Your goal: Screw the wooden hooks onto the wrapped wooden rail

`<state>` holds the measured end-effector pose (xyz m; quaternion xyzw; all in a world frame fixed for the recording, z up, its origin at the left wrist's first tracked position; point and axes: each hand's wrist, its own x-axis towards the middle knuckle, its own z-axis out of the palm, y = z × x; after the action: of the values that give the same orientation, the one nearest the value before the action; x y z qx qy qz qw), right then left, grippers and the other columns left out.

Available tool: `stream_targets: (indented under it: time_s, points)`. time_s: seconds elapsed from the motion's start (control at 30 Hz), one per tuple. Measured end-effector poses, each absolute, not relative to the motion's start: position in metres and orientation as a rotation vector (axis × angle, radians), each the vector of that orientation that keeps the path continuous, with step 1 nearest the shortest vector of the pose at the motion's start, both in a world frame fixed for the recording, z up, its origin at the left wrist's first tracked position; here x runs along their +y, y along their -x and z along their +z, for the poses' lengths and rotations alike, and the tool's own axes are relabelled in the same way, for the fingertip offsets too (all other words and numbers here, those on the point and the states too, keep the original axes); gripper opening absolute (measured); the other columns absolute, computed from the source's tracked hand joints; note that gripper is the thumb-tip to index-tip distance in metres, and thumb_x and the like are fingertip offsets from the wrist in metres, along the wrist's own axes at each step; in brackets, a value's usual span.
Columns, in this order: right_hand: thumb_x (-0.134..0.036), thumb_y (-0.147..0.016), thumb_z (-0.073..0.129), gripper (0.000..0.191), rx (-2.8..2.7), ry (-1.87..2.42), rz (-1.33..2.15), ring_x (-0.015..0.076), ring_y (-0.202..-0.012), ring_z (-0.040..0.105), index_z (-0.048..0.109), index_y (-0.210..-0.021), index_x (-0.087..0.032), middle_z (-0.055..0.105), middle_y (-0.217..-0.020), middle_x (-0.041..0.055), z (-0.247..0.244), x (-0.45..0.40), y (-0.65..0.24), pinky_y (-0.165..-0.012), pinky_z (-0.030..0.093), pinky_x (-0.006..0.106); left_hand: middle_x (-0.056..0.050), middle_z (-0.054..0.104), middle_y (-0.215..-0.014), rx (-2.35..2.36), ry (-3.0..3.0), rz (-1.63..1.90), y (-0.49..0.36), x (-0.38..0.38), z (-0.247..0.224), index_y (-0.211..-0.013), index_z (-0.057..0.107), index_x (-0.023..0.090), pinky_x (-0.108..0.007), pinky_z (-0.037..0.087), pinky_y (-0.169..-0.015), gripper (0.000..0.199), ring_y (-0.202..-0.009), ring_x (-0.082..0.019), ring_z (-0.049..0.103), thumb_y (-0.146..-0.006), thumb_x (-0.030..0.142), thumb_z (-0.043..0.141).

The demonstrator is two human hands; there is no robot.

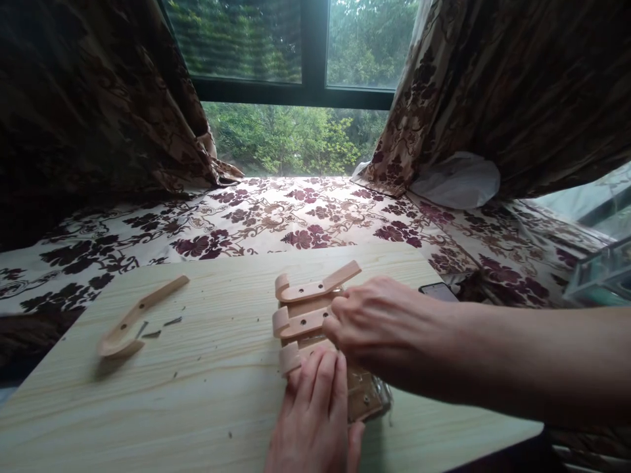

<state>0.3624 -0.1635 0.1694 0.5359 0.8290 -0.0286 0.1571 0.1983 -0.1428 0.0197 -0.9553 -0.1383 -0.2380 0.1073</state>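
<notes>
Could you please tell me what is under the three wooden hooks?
A brown board shows under the hooks. The left hand hides part of the nearest hook and the right hand the middle one's end, so what lies there cannot be seen.

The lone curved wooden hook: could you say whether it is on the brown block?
Off: the curved pale wooden hook lies apart on the wood-grained tabletop, beside grey screws.

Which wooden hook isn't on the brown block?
The far-left hook, lying on the pale board beside loose screws; the other three line up on the block.
</notes>
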Motion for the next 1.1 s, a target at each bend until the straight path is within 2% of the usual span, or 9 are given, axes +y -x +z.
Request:
stream_targets:
  time_s: [0.07, 0.17, 0.27, 0.4, 0.53, 0.77, 0.87, 1.1]
  points:
    - [-0.004, -0.078, 0.052, 0.015, 2.305, -1.583, -0.071, 0.0114, -0.045, 0.032, 0.056, -0.069, -0.015, 0.053, -0.061, -0.0002, 0.172, -0.163, -0.363, -0.04, 0.019, 0.031, -0.009, 0.06, -0.12, -0.415, 2.803, -0.748, -0.199, -0.143, 0.022, -0.119, 0.052, 0.011, -0.034, 0.047, -0.09, 0.041, -0.113, -0.023, 0.053, -0.086, 0.03, 0.04]
    - [-0.01, -0.079, 0.054, 0.007, 2.269, -1.685, -0.093, 0.0105, -0.042, 0.028, 0.056, -0.075, -0.014, 0.05, -0.057, -0.0015, 0.182, -0.16, -0.365, -0.039, 0.019, 0.03, -0.008, 0.061, -0.12, -0.423, 2.799, -0.787, -0.2, -0.143, 0.026, -0.119, 0.052, 0.01, -0.033, 0.047, -0.091, 0.04, -0.114, -0.021, 0.053, -0.085, 0.028, 0.039]
    - [-0.008, -0.078, 0.054, 0.006, 2.257, -1.644, -0.2, 0.01, -0.045, 0.032, 0.057, -0.081, -0.014, 0.054, -0.063, 0.0003, 0.194, -0.158, -0.365, -0.041, 0.021, 0.029, -0.008, 0.061, -0.12, -0.429, 2.796, -0.781, -0.201, -0.143, 0.027, -0.117, 0.053, 0.011, -0.032, 0.047, -0.09, 0.039, -0.114, -0.021, 0.053, -0.084, 0.028, 0.041]
    - [-0.004, -0.079, 0.051, 0.013, 2.332, -1.57, -0.153, 0.012, -0.053, 0.041, 0.055, -0.075, -0.016, 0.058, -0.075, 0.0033, 0.198, -0.158, -0.365, -0.045, 0.023, 0.03, -0.009, 0.061, -0.118, -0.429, 2.78, -0.759, -0.201, -0.143, 0.026, -0.117, 0.053, 0.01, -0.034, 0.049, -0.089, 0.04, -0.111, -0.023, 0.054, -0.084, 0.029, 0.041]
    - [-0.006, -0.08, 0.05, 0.013, 2.389, -1.586, -0.147, 0.0138, -0.056, 0.043, 0.056, -0.075, -0.016, 0.058, -0.075, 0.0038, 0.188, -0.159, -0.364, -0.045, 0.023, 0.031, -0.01, 0.06, -0.119, -0.411, 2.796, -0.726, -0.2, -0.143, 0.023, -0.119, 0.051, 0.01, -0.035, 0.048, -0.089, 0.04, -0.111, -0.024, 0.054, -0.085, 0.03, 0.042]
    - [-0.006, -0.078, 0.051, 0.013, 2.259, -1.684, -0.151, 0.0094, -0.045, 0.028, 0.055, -0.069, -0.014, 0.052, -0.059, -0.0002, 0.179, -0.16, -0.363, -0.042, 0.018, 0.03, -0.01, 0.06, -0.119, -0.422, 2.843, -0.785, -0.202, -0.143, 0.028, -0.118, 0.052, 0.01, -0.034, 0.046, -0.091, 0.038, -0.113, -0.023, 0.053, -0.086, 0.029, 0.042]
    - [-0.012, -0.08, 0.056, 0.006, 2.259, -1.737, -0.2, 0.009, -0.043, 0.026, 0.058, -0.075, -0.015, 0.049, -0.056, -0.0023, 0.188, -0.16, -0.365, -0.041, 0.017, 0.03, -0.01, 0.06, -0.12, -0.421, 2.822, -0.812, -0.202, -0.144, 0.029, -0.118, 0.052, 0.01, -0.033, 0.044, -0.092, 0.038, -0.115, -0.022, 0.051, -0.087, 0.029, 0.041]
    - [-0.005, -0.082, 0.052, 0.013, 2.357, -1.575, -0.354, 0.0122, -0.059, 0.044, 0.061, -0.08, -0.014, 0.058, -0.077, 0.0029, 0.205, -0.16, -0.362, -0.049, 0.028, 0.029, -0.009, 0.063, -0.115, -0.447, 2.797, -0.747, -0.202, -0.145, 0.029, -0.116, 0.054, 0.013, -0.033, 0.046, -0.091, 0.038, -0.111, -0.022, 0.054, -0.087, 0.035, 0.041]
